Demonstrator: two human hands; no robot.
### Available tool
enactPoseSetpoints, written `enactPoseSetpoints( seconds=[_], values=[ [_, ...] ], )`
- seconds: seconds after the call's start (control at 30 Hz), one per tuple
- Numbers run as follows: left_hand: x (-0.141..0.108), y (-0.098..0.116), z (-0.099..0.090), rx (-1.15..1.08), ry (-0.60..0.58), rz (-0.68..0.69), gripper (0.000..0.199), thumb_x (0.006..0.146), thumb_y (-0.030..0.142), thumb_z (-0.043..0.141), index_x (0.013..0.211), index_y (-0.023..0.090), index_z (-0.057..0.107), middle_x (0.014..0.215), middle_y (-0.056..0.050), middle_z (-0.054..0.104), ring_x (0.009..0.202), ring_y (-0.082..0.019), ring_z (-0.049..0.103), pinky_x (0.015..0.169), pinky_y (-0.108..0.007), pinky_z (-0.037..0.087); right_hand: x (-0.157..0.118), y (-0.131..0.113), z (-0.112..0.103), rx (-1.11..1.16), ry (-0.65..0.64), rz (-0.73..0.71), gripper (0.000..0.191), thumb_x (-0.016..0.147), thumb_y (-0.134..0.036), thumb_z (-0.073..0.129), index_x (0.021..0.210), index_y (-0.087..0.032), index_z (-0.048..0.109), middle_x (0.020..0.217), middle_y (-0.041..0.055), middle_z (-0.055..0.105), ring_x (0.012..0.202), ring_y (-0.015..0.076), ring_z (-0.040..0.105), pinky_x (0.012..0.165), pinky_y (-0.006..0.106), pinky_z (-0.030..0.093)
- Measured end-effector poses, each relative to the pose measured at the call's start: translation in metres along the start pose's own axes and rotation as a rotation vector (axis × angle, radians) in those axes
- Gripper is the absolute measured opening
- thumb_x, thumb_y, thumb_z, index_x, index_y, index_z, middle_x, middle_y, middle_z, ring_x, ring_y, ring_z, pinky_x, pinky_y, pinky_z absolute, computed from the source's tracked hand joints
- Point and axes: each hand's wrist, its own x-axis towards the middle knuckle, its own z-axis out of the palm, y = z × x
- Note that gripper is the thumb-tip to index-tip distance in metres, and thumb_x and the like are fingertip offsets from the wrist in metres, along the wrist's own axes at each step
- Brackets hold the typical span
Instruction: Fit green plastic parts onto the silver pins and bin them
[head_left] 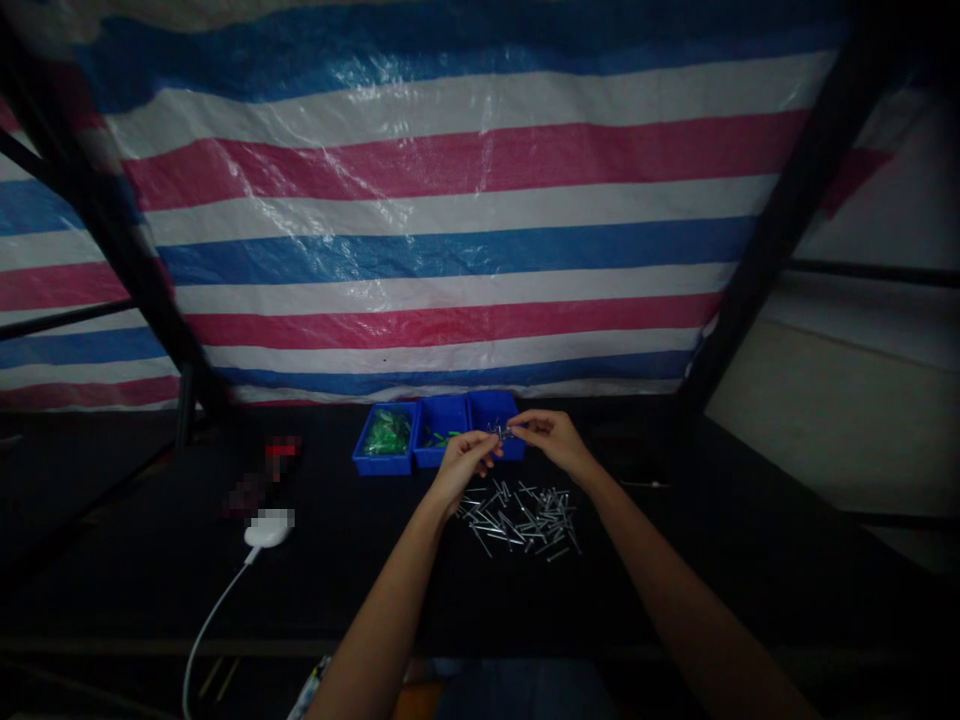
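Note:
My left hand [471, 456] is closed, its thumb and fingers pinching a few small silver screws [500, 431] in front of the blue bins. From the right, my right hand [556, 438] meets it with thumb and forefinger closed on the same small cluster. Threads and heads are too small to make out. Below both hands, a loose pile of long silver screws [525, 522] lies spread on the black table [360, 560].
Behind my hands stand three joined blue bins: the left bin [383, 466] holds a green plastic bag [388, 433], the middle bin [442, 408] small green pieces. The right bin [493, 402] is partly hidden. A white device [268, 530] with a cable lies left. Striped sheeting [450, 255] hangs behind.

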Motion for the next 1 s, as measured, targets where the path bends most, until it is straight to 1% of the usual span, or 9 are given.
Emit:
enactPoseSetpoints(
  seconds=[0.13,0.23,0.3,0.43,0.6,0.73,0.8,0.87,1.0],
  values=[
    [0.002,-0.006,0.000,0.064,-0.060,-0.024,0.034,0.065,0.043,0.063,0.075,0.011,0.064,0.073,-0.006,0.062,0.053,-0.007,0.046,0.043,-0.016,0.030,-0.001,-0.007,-0.003,0.070,0.032,0.008,0.026,0.065,-0.039,0.065,0.079,-0.017,0.068,0.069,0.0043,0.065,0.056,0.0134,0.053,0.051,0.025,0.039],
    [0.002,-0.010,0.001,0.104,-0.087,-0.026,0.034,0.065,0.043,0.063,0.077,0.011,0.065,0.074,-0.006,0.063,0.053,-0.007,0.046,0.043,-0.017,0.030,-0.002,-0.011,-0.003,0.106,0.039,0.027,0.027,0.063,-0.039,0.067,0.079,-0.017,0.068,0.068,0.0038,0.065,0.055,0.0130,0.053,0.051,0.026,0.040],
    [0.001,-0.012,0.002,0.119,-0.091,-0.020,0.034,0.066,0.044,0.062,0.077,0.011,0.065,0.074,-0.006,0.063,0.053,-0.007,0.046,0.043,-0.017,0.029,-0.002,-0.013,-0.002,0.144,0.046,0.039,0.030,0.062,-0.039,0.068,0.083,-0.018,0.067,0.072,0.0039,0.066,0.055,0.0125,0.053,0.051,0.025,0.041],
    [0.000,-0.010,0.003,0.126,-0.074,-0.002,0.033,0.066,0.043,0.062,0.076,0.011,0.064,0.073,-0.005,0.062,0.052,-0.007,0.046,0.043,-0.016,0.029,-0.002,-0.015,-0.002,0.216,0.034,0.084,0.035,0.061,-0.039,0.069,0.090,-0.019,0.066,0.078,0.0044,0.066,0.058,0.0128,0.054,0.051,0.025,0.041],
    [0.001,-0.008,0.004,0.124,-0.051,0.028,0.034,0.065,0.044,0.064,0.075,0.011,0.063,0.071,-0.005,0.062,0.052,-0.007,0.046,0.042,-0.016,0.028,-0.003,-0.015,-0.002,0.196,0.022,0.090,0.032,0.063,-0.042,0.066,0.084,-0.017,0.067,0.074,0.0042,0.066,0.055,0.0118,0.052,0.053,0.026,0.040],
    [0.003,-0.011,0.002,0.149,-0.024,0.020,0.035,0.064,0.044,0.064,0.073,0.011,0.064,0.070,-0.005,0.062,0.050,-0.007,0.045,0.041,-0.017,0.028,-0.002,-0.012,-0.001,0.155,0.036,0.082,0.031,0.062,-0.043,0.066,0.079,-0.017,0.067,0.073,0.0049,0.066,0.060,0.0147,0.055,0.055,0.028,0.042],
    [0.003,-0.014,0.002,0.179,-0.012,0.002,0.035,0.064,0.044,0.063,0.075,0.011,0.065,0.071,-0.006,0.062,0.049,-0.007,0.044,0.041,-0.016,0.028,0.001,-0.009,-0.001,0.127,0.074,0.050,0.028,0.063,-0.043,0.066,0.077,-0.018,0.067,0.074,0.0052,0.066,0.066,0.0171,0.057,0.061,0.030,0.043],
    [0.003,-0.017,0.002,0.223,-0.035,-0.024,0.036,0.065,0.045,0.062,0.078,0.011,0.065,0.072,-0.006,0.063,0.049,-0.007,0.044,0.040,-0.016,0.028,0.003,-0.006,-0.003,0.043,0.151,-0.025,0.026,0.066,-0.042,0.063,0.075,-0.019,0.067,0.077,0.0056,0.066,0.072,0.0192,0.058,0.067,0.032,0.043],
    [0.002,-0.023,0.003,0.295,-0.134,-0.061,0.037,0.068,0.045,0.059,0.079,0.010,0.065,0.074,-0.006,0.063,0.048,-0.006,0.044,0.040,-0.016,0.029,0.007,0.002,-0.007,-0.262,0.309,-0.213,0.019,0.070,-0.039,0.061,0.074,-0.022,0.068,0.084,0.0050,0.066,0.085,0.0216,0.056,0.082,0.039,0.037]
  ],
)
